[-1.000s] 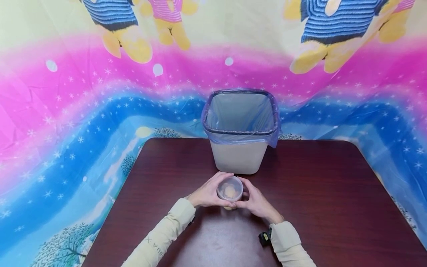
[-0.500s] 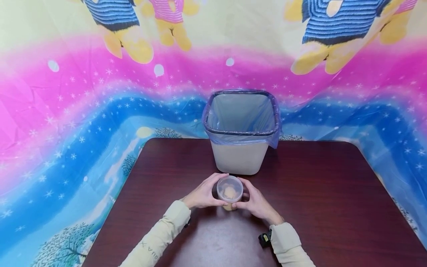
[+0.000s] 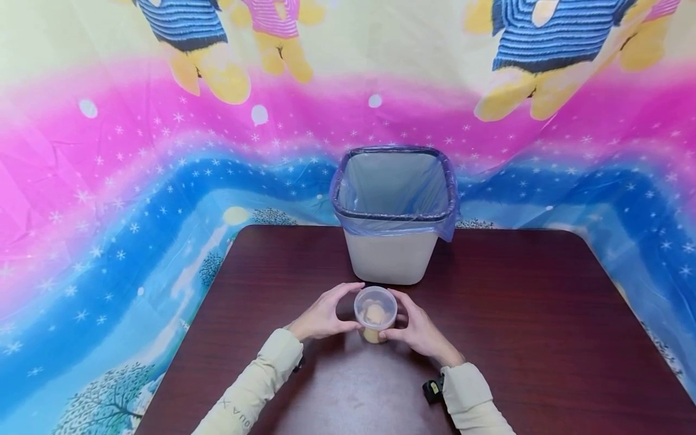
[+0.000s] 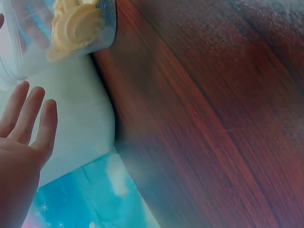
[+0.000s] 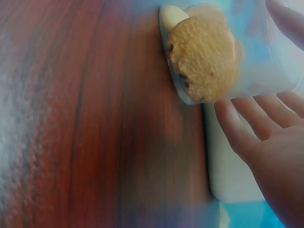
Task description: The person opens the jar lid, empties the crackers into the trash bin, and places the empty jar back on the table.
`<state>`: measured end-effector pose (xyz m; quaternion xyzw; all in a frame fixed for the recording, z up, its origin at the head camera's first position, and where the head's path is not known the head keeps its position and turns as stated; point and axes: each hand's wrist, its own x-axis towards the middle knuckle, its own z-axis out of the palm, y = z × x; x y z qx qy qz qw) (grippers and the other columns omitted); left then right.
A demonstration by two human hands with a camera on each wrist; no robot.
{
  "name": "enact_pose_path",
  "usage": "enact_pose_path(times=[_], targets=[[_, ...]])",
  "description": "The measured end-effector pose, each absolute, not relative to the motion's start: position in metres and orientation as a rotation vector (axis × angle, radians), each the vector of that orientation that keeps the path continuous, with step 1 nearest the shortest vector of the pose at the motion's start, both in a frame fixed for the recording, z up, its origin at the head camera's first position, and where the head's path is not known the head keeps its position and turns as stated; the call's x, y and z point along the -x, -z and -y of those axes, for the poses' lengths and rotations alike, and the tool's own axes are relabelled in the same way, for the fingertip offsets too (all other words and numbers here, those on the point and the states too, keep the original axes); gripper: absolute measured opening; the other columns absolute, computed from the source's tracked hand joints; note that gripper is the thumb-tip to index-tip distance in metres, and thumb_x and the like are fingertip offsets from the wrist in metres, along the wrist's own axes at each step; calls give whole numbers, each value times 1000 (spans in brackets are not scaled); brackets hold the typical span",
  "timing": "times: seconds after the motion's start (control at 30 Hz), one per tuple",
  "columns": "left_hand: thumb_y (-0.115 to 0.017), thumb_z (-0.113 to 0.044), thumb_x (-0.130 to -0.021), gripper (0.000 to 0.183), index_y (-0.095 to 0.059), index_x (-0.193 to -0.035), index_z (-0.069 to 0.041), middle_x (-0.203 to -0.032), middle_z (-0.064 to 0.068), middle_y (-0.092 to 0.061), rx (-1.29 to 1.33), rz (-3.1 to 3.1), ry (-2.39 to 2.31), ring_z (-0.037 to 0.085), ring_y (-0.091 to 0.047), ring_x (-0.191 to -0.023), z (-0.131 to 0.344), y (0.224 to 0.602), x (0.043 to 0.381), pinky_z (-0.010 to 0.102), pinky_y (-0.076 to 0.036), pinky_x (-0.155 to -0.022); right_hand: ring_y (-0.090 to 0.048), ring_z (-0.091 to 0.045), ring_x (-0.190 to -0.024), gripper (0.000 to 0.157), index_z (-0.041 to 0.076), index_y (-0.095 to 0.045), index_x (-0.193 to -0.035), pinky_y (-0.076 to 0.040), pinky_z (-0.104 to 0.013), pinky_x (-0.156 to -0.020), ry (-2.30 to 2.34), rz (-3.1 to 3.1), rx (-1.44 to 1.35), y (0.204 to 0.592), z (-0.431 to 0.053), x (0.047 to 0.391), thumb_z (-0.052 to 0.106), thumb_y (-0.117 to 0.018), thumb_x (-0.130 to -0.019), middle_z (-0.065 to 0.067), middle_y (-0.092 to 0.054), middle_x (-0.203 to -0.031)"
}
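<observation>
A clear plastic jar [image 3: 375, 314] with cookies inside stands on the table, just in front of the bin. Through its wall I see a swirled cookie [image 4: 78, 26] in the left wrist view and a round cookie with dark bits [image 5: 202, 57] in the right wrist view. My left hand [image 3: 319, 314] is beside the jar, fingers spread and apart from it. Against the other side, my right hand [image 3: 417, 326] holds the jar, thumb at its front and fingers behind; its far fingertips are partly hidden.
A pale bin [image 3: 388, 260] with a purple-blue liner stands behind the jar. The dark red-brown table [image 3: 522, 314] has a printed cloth [image 3: 163, 181] hanging around its back and sides.
My left hand has let go of the jar and drawn away to the left, its fingers opening wider. The right hand and the jar have hardly moved.
</observation>
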<state>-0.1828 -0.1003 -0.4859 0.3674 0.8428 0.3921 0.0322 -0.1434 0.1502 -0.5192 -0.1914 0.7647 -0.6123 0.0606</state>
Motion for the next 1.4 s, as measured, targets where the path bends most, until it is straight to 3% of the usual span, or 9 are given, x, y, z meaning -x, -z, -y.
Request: enact_pose_path(times=[0.23,0.43,0.73,0.83,1.03,1.4], targets=[[-84,-24,-74,78,-47,-139,-5,-138,10,-54,-1120,-2587,-1226,22,-52,-128,99,487,185,44,-42,-106,-58,-39,-117,88,14,-38,-143,-50,-40,-95,1856,-2317,559,518,-151,143,7,-85,-69,-19,-48,-140],[-85,-26,-72,79,-47,-139,-8,-135,5,-56,-1112,-2596,-1226,24,-53,-125,97,488,187,45,-43,-105,-55,-37,-121,87,13,-39,-142,-49,-42,-97,1847,-2336,566,518,-153,143,6,-85,-69,-19,-47,-140],[-88,-31,-68,88,-44,-142,-9,-130,1,-55,-1154,-2586,-1156,14,-53,-120,89,490,189,37,-43,-105,-55,-36,-121,85,14,-40,-142,-50,-40,-96,1845,-2330,575,521,-153,144,9,-86,-70,-16,-47,-140],[-88,-33,-67,90,-43,-143,-14,-131,2,-54,-1144,-2558,-1152,15,-53,-119,86,489,189,35,-44,-104,-55,-37,-121,85,13,-39,-142,-50,-40,-96,1840,-2328,578,521,-153,144,11,-85,-70,-16,-46,-141],[-88,-30,-67,91,-41,-144,-12,-131,8,-52,-1206,-2528,-1153,22,-54,-118,79,487,189,35,-45,-101,-55,-38,-120,85,13,-39,-143,-50,-38,-95,1842,-2308,586,521,-153,144,12,-85,-71,-17,-45,-142],[-89,-33,-65,94,-42,-143,-10,-137,2,-46,-1261,-2542,-1133,16,-50,-124,65,489,189,31,-44,-104,-51,-35,-126,83,12,-38,-143,-50,-40,-97,1795,-2393,620,521,-153,143,12,-84,-74,-16,-46,-143]])
